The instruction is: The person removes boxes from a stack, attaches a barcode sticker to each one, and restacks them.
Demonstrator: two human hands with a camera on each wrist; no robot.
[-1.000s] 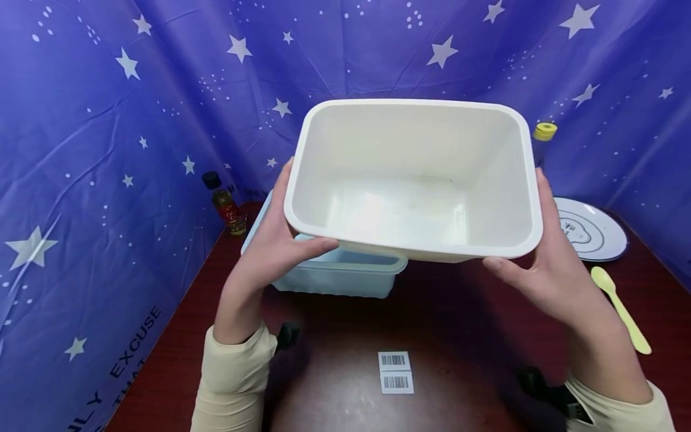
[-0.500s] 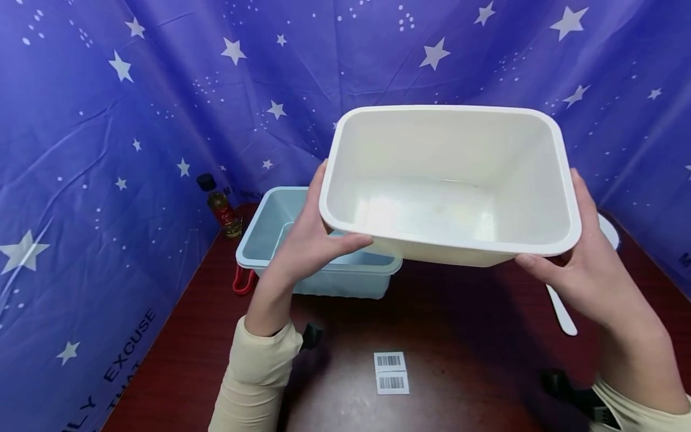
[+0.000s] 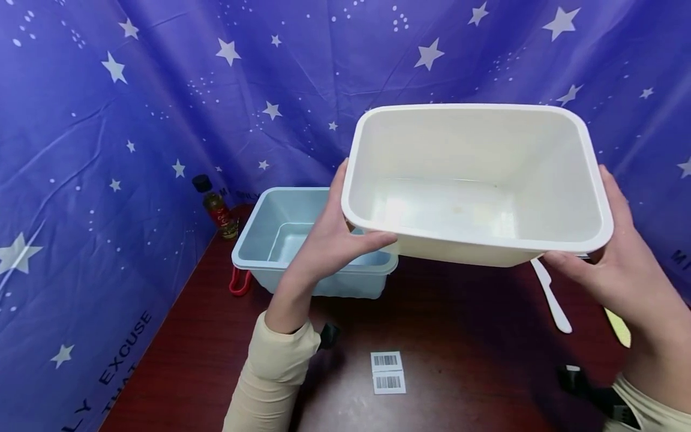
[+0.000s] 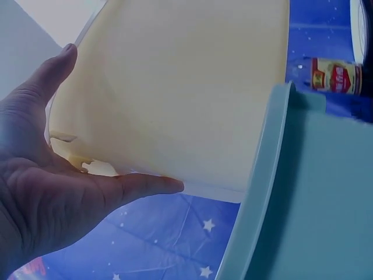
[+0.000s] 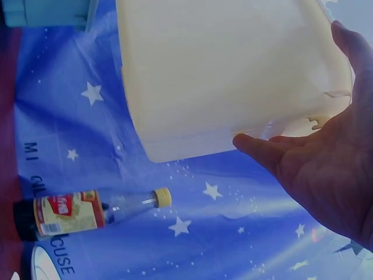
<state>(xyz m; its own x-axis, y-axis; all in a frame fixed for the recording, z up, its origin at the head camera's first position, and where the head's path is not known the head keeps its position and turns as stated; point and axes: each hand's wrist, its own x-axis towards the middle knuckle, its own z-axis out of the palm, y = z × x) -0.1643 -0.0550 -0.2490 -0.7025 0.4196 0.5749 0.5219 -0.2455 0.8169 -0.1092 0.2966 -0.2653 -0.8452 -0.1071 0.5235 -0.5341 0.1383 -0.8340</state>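
Observation:
A white plastic bin [image 3: 459, 216] is held up over the table, its open mouth tilted towards the head camera and nothing inside. My left hand [image 3: 332, 240] grips its left end, thumb under the near rim. At the right end my right hand [image 3: 621, 258] grips it the same way. Both wrist views show the bin's outer walls, with the left hand [image 4: 52, 181] and right hand [image 5: 326, 166] around its ends. Behind my left forearm stands a light blue bin [image 3: 318, 283] on the table, partly covered by that hand.
Back left stands a small black-capped bottle [image 3: 218, 211]. A red loop [image 3: 240, 282] pokes out beside the blue bin. To the right lie a white knife [image 3: 552, 300] and a yellow handle [image 3: 618, 329]. A barcode card [image 3: 387, 373] lies in front. The right wrist view shows a yellow-capped bottle [image 5: 70, 213].
Both hands have carried the white bin to the right. More of the blue bin and the red loop now show; the plate and yellow-capped bottle are out of sight in the head view.

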